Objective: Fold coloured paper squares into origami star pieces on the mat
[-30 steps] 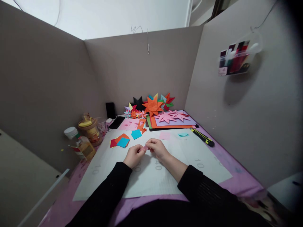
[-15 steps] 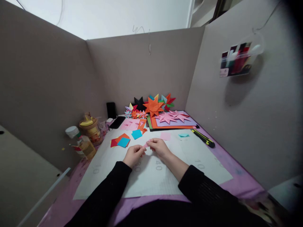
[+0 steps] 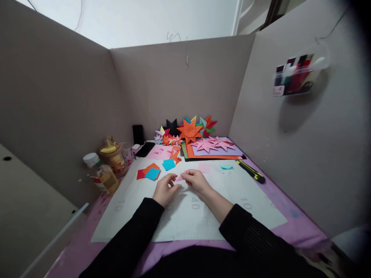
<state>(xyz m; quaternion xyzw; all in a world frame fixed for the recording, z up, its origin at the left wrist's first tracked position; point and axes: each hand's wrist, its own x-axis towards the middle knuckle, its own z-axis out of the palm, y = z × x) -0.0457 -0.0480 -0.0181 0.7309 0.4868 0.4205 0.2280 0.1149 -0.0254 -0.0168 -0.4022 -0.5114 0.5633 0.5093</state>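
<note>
- The left hand (image 3: 165, 191) has just let its pinch go: a second ago its thumb and forefinger met on the paper, and now they stand apart, curved, at the piece's 8 o'clock.
- The right hand (image 3: 197, 182) is closed, thumb against finger, on the small pink piece (image 3: 180, 177), which is held just above the white sheet (image 3: 226, 208), near its middle.
- So the right hand seems to carry the piece alone, leaving the left free to take a new grip; whether a left fingertip grazes the paper is too small to tell.
- Reading a clock from that piece, with 12 straight ahead: blue squares (image 3: 168, 165) lie at 11, and a fan of red, orange and blue squares (image 3: 150, 172) near 10.
- A flat pink square (image 3: 204, 167) is at 1, a folded teal piece (image 3: 226, 167) at 2, and a black-and-yellow cutter (image 3: 251, 171) beyond it.
- At 12, folded stars (image 3: 189, 131) stand at the back of the surface (image 3: 304, 229); two pink stars (image 3: 205, 145) lie on stacked coloured sheets (image 3: 214, 153).
- Toward 10 are a phone (image 3: 145, 150), a yellow-lidded jar (image 3: 115, 156) and a white-capped bottle (image 3: 108, 179).
- Grey partitions (image 3: 179, 85) enclose the place; a clear tub (image 3: 298, 77) hangs at 2.
</note>
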